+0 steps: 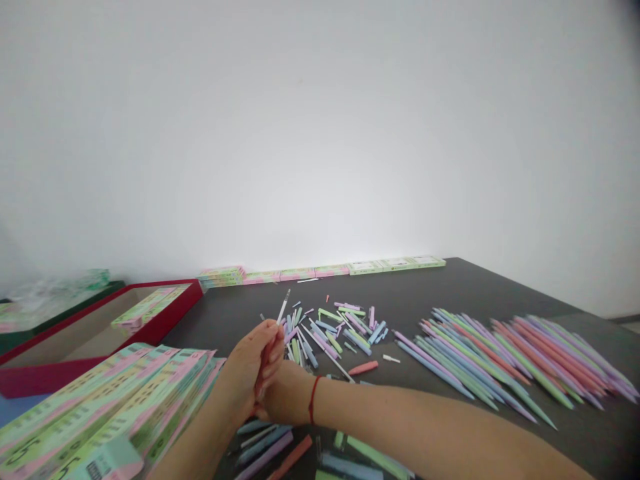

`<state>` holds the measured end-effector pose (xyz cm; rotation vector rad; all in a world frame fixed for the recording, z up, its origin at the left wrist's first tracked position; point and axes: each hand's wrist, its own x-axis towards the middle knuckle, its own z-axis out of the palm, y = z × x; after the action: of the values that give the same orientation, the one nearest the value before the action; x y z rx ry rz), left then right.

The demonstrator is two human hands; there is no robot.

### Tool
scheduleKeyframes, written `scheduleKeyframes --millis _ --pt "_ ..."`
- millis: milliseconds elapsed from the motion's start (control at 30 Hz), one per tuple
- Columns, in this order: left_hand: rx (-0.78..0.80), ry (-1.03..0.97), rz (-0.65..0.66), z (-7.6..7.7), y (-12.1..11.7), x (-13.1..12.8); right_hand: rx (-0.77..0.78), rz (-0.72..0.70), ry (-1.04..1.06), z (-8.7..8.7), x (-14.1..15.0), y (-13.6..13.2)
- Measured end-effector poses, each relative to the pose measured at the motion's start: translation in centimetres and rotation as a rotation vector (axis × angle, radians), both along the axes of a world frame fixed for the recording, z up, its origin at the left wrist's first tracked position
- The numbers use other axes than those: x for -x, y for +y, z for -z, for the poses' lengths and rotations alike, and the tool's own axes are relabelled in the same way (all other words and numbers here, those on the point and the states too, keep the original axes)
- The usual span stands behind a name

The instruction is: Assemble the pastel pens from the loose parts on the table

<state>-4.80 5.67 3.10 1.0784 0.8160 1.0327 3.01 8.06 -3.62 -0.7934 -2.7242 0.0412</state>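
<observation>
My left hand (pixel 247 357) and my right hand (pixel 287 393) are pressed together in the lower middle, both with fingers closed. A thin whitish pen refill (pixel 283 308) rises out of their fingertips, tilted slightly right. Its lower part is hidden in the hands. A dark reddish strip shows between the palms, too covered to name surely. Just beyond the hands lies a loose pile of pastel pen parts (pixel 325 337), with a red pen cap (pixel 363 367) and a small white piece (pixel 391 359) at its right. More pen barrels (pixel 265 455) lie below my wrists.
Assembled-looking pastel pens (pixel 465 360) lie in heaps at right on the dark table (pixel 400 293). Printed pen boxes (pixel 100 407) stack at lower left, beside a red tray (pixel 185 310) holding more boxes. Flat boxes (pixel 370 267) line the wall. Clear plastic bags (pixel 60 293) sit far left.
</observation>
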Motion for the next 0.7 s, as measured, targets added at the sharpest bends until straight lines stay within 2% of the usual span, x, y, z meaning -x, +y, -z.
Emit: scheduleKeyframes --millis 67,133,233,300,367,500,700 --pt "-0.010 -0.002 -0.004 -0.5 -0.1 0.2 0.015 -0.001 0.015 -0.8 -1.5 -0.4" --pt "-0.030 -0.015 -0.001 -1.0 -0.2 0.3 0.046 0.008 0.099 -2.2 -4.4 -1.7" --pt "-0.059 -0.040 0.010 -1.6 -0.1 0.4 0.461 0.024 0.676 -4.4 -9.7 -5.0" --pt "-0.058 -0.049 0.030 -1.5 -0.1 0.1 0.739 -0.080 0.976 -5.7 -12.7 -7.3" --pt "-0.050 -0.051 0.058 -1.2 -0.2 -0.4 0.857 -0.171 1.161 -6.7 -14.6 -9.3" --pt "-0.029 -0.001 0.120 -0.2 -1.1 -1.6 0.894 -0.253 1.285 -8.2 -16.2 -11.1" --pt "-0.052 0.064 0.207 1.0 -1.9 -2.2 0.866 -0.304 1.304 -9.4 -16.5 -11.3"
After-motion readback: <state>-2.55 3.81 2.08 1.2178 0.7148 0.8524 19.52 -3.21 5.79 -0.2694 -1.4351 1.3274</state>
